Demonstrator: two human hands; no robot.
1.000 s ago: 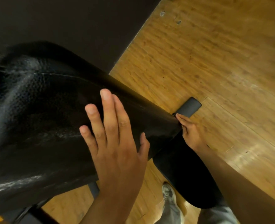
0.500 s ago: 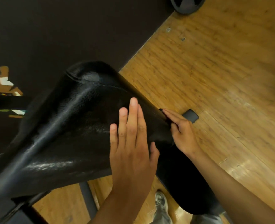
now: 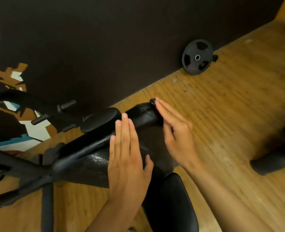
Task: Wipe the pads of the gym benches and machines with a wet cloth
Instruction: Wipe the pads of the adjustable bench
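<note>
A black, shiny leather back pad (image 3: 91, 158) of a gym bench slopes up across the middle of the view. My left hand (image 3: 126, 154) lies flat on it with straight fingers together. My right hand (image 3: 175, 131) rests along the pad's right edge, fingers straight, tips near the pad's top corner (image 3: 152, 102). Below the back pad sits the black seat pad (image 3: 172, 203). No cloth is visible in either hand.
The bench's black metal frame (image 3: 29, 173) and pegs spread to the left. A smaller black pad (image 3: 101, 121) lies behind the bench. A black weight plate (image 3: 197, 56) leans on the dark wall. Another black bench foot (image 3: 275, 163) lies on the wooden floor at right.
The view has pulled back and up, so the whole bench shows. My right hand has slid up the pad's right edge to its top corner. My left hand stays flat on the pad.
</note>
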